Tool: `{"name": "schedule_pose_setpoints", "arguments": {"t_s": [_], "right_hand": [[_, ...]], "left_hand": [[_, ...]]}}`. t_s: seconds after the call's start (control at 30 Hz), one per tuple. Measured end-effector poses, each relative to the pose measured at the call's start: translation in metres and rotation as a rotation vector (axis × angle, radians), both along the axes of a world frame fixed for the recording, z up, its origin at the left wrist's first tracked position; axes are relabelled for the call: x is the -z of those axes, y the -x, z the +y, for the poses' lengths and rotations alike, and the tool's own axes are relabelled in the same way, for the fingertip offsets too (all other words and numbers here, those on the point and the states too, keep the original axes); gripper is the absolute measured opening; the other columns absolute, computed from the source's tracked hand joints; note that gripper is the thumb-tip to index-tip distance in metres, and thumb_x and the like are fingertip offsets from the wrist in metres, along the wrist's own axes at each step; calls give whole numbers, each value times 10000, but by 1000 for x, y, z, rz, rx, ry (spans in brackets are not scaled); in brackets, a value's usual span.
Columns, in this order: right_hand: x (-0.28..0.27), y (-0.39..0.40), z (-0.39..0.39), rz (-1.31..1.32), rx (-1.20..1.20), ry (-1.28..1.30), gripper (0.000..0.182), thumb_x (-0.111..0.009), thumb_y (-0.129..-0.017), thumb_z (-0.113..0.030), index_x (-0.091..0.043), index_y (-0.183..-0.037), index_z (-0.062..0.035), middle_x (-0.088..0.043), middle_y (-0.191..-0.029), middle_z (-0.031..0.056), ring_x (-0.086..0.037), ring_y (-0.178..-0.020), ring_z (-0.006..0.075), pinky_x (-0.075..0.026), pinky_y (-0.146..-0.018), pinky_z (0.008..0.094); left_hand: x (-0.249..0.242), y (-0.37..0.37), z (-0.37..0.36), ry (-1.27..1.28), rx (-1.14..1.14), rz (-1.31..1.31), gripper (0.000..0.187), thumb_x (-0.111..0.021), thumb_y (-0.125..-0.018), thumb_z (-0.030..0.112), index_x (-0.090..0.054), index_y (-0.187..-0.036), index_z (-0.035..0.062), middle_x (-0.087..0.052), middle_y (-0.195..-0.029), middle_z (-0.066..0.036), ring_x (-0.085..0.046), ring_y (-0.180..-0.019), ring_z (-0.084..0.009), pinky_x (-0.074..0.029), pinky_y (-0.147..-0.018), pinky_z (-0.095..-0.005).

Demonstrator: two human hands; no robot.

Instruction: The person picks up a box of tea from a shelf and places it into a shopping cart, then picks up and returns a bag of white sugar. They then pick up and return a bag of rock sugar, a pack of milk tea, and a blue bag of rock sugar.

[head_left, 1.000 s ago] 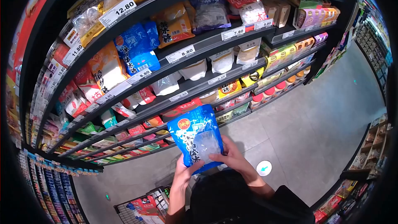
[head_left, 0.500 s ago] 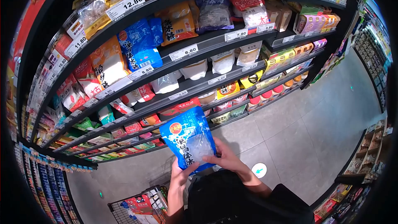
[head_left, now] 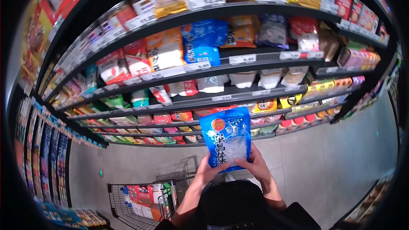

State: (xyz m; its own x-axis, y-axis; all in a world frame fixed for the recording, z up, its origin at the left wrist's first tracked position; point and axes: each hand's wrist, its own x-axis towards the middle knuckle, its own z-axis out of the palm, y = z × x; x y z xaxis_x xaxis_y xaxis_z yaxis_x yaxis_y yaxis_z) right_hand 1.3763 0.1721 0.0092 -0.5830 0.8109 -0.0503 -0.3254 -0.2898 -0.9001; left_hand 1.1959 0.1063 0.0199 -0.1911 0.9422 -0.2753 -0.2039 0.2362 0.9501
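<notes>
Both hands are on a blue bag [head_left: 226, 138], held upright in front of the shelves [head_left: 255, 59]. The left hand [head_left: 208, 171] grips its lower left corner, fingers wrapped round the edge. The right hand [head_left: 256, 164] clasps the lower right side, thumb across the clear window. More blue bags [head_left: 202, 44] sit on a far upper shelf. A wire cart [head_left: 140, 200] with red packs stands near left on the floor.

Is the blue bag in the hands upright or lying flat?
Upright: the blue bag stands with its print facing the camera, left hand and right hand gripping its bottom edge.
</notes>
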Motion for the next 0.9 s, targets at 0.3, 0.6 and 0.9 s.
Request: {"name": "schedule_pose_setpoints", "arguments": {"t_s": [0.3, 0.6, 0.9], "right_hand": [[-4, 20, 3, -49, -58, 37, 611, -706, -786, 26, -436, -1333, -11, -597, -1211, 82, -570, -1110, 167, -457, -956, 320], [5, 55, -6, -119, -277, 117, 638, -696, -775, 66, -409, -1339, -12, -570, -1243, 98, -572, -1123, 192, -456, -979, 346], [9, 95, -35, -203, -526, 91, 651, -733, -773, 11, -419, -1341, -34, -579, -1237, 90, -557, -1146, 194, -439, -995, 349]], "left_hand": [[-1, 14, -14, -100, 47, -44, 610, -792, -783, 165, -481, -1277, -13, -613, -1129, -67, -587, -1007, -127, -494, -888, -300], [15, 28, -60, -172, -151, -42, 649, -801, -771, 183, -465, -1295, -2, -605, -1145, -60, -568, -1031, -126, -465, -914, -299], [34, 39, -122, -94, -345, -111, 669, -820, -735, 147, -473, -1292, 16, -622, -1098, -47, -587, -964, -102, -500, -837, -276]]}}
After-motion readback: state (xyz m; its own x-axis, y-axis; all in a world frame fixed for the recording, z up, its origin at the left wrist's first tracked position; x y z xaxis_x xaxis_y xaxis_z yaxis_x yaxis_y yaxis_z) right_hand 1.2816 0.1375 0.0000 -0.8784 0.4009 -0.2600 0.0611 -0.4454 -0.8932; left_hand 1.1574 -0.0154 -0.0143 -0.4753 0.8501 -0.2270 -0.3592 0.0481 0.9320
